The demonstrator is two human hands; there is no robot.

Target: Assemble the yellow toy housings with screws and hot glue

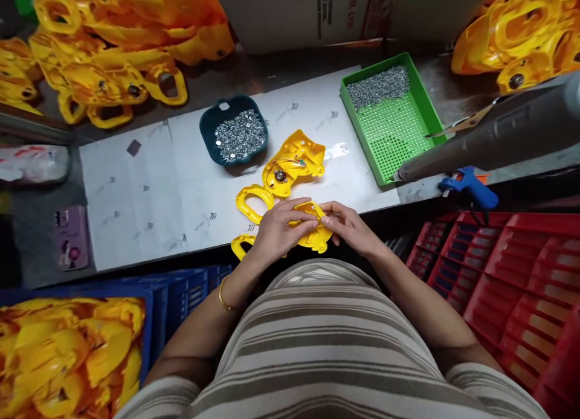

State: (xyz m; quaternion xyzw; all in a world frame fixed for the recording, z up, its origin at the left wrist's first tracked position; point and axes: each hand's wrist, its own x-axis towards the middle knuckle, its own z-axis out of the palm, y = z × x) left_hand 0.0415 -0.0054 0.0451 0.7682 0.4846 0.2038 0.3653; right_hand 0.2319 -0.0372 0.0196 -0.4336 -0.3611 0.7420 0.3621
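Both hands are on a yellow plastic shell half [312, 241] at the table's front edge. My left hand [283, 226] is closed on its left side, thumb and fingers near the top rim. My right hand [347, 224] grips the right side, with its fingertips at the same rim. A looped handle of yellow plastic [240, 245] shows left of my left wrist. Just beyond lies a second yellow shell half [294, 162], inner side up, with a round dark part, thin wires and a small green board. Anything small between my fingertips is hidden.
A dark green bowl [212, 126] and a green tray [371, 159] hold small metal pieces. Scissors [471, 118], a blue glue gun [473, 186] and a grey cylinder [489, 123] are at right. Yellow shells fill a blue crate [149, 328]; red crates [502, 268] stand right.
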